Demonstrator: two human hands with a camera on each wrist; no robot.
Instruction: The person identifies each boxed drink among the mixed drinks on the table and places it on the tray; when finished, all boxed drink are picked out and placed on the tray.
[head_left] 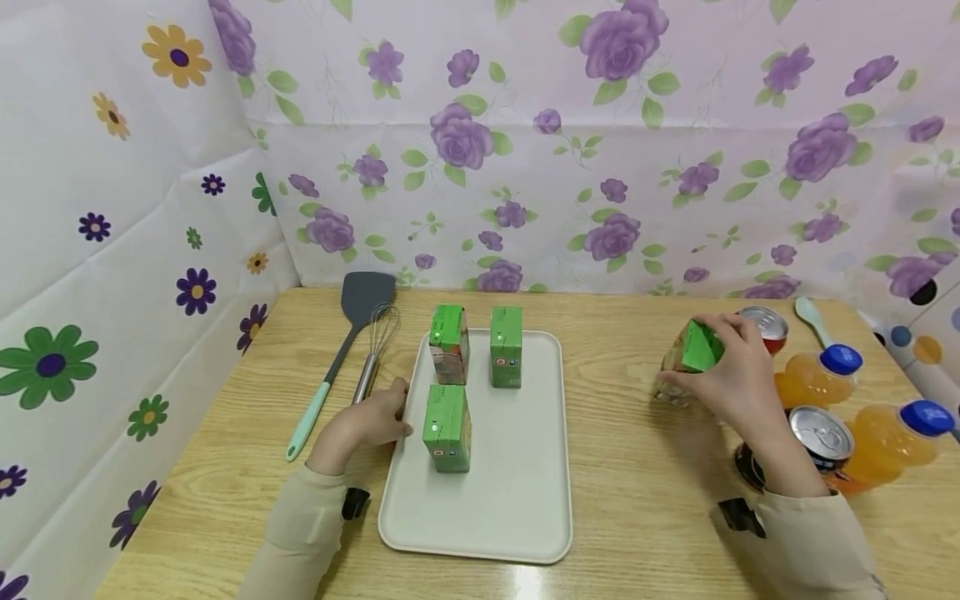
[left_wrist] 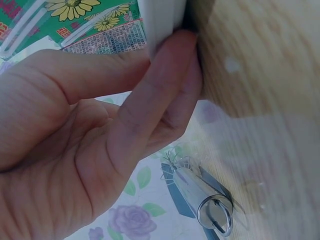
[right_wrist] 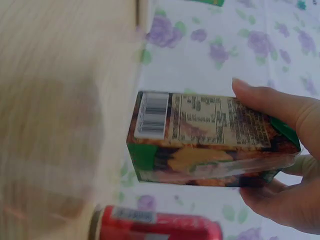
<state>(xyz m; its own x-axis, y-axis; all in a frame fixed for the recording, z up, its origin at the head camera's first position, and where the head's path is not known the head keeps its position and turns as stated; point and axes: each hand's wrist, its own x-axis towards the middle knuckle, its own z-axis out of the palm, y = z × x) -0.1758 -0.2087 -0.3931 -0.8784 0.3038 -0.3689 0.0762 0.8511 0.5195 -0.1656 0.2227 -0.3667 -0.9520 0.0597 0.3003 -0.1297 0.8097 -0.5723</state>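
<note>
Floral sheeting backs the bench (head_left: 637,500). Right of the tray (head_left: 517,500), the right hand (head_left: 738,379) grips a green carton (head_left: 693,354) beside cans (head_left: 825,437) and orange bottles (head_left: 896,442). The left hand (head_left: 367,423) pinches the tray's edge near a whisk (head_left: 372,350).

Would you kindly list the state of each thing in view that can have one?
Right hand: grips a green carton, tilted, above the table.
Left hand: pinches the tray edge.
Three cartons: upright on the tray.
Cans: upright, unopened.
Orange bottles: capped, lying down.
Whisk, spatula: lying flat.
</note>
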